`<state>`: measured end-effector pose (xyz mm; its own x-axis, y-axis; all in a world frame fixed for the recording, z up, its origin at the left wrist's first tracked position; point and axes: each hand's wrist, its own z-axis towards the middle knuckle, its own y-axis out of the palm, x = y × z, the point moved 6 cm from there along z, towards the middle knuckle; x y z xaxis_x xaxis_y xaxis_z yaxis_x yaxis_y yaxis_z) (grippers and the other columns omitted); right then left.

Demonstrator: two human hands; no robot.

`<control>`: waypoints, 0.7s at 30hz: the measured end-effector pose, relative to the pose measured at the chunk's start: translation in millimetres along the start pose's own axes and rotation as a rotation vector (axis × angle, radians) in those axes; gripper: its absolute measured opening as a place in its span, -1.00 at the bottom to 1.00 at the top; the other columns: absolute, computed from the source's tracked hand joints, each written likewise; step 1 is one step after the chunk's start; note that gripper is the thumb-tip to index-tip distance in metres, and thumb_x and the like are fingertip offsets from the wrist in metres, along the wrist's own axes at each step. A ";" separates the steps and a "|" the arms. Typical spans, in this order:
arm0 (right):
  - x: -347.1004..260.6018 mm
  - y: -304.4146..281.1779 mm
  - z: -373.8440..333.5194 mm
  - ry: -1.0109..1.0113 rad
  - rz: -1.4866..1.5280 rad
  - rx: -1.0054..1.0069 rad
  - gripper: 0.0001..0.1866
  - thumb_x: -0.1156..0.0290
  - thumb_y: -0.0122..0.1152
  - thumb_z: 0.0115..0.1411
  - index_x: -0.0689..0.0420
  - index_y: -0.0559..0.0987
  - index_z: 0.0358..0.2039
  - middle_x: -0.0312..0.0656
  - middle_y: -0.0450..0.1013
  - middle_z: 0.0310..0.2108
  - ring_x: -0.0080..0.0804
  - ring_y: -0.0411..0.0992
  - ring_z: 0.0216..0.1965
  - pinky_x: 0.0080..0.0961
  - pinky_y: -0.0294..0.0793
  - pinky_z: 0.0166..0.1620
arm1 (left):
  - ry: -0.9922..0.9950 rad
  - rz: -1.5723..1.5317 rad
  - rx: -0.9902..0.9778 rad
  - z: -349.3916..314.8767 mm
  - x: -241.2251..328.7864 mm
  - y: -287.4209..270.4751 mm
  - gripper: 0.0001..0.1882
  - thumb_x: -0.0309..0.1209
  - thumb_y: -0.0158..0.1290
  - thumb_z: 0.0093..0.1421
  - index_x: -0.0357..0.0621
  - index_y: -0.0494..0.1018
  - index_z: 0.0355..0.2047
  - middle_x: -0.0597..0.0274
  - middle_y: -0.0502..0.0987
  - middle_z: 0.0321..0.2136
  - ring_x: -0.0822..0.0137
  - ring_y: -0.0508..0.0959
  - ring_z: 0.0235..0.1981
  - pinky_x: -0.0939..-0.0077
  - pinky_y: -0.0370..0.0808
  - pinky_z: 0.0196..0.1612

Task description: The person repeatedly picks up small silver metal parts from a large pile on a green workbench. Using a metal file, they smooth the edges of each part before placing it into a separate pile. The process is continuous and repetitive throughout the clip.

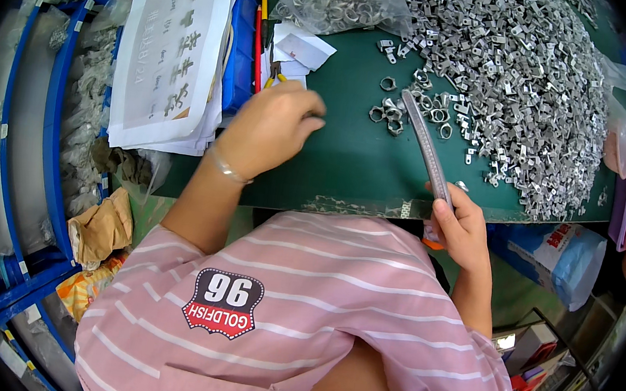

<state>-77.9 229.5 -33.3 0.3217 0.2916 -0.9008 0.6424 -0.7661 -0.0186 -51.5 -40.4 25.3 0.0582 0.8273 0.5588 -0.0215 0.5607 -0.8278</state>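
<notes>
My right hand (458, 218) is closed round the lower end of a long, slim grey metal strip (426, 147) with a row of small marks along it. The strip tilts up and to the left over the table. Its upper end lies beside a small cluster of metal ring clamps (390, 114). To the left, my left hand (278, 124) hovers over the green table, slightly blurred. Its fingers are curled, with thumb and forefinger close together; whatever is between them, if anything, cannot be made out.
A large heap of small metal brackets (519, 87) covers the table's right side. Behind the hands lies a clear bag of rings (331, 5). Printed sheets (164, 60), a blue tray (241, 53) and yellow-handled pliers (275, 76) are at left, beside a blue rack (58, 103).
</notes>
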 end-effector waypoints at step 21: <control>-3.4 4.6 0.7 0.016 0.039 -0.006 -0.69 0.31 0.04 0.18 0.25 0.44 -0.15 -0.41 0.28 -0.59 -0.73 0.22 -0.60 -0.77 0.22 -0.54 | -0.513 -1.732 -0.099 23.8 -1.7 72.0 -0.71 -0.55 -0.12 0.13 -0.30 0.32 -0.11 0.29 0.35 -0.49 0.57 0.31 -0.58 0.77 0.21 -0.63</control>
<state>-76.5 224.7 -30.6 0.3579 0.2712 -0.8935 0.6337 -0.7734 0.0191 -76.9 -0.6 -34.1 -0.3334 -0.6907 0.6417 -0.2238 0.7192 0.6578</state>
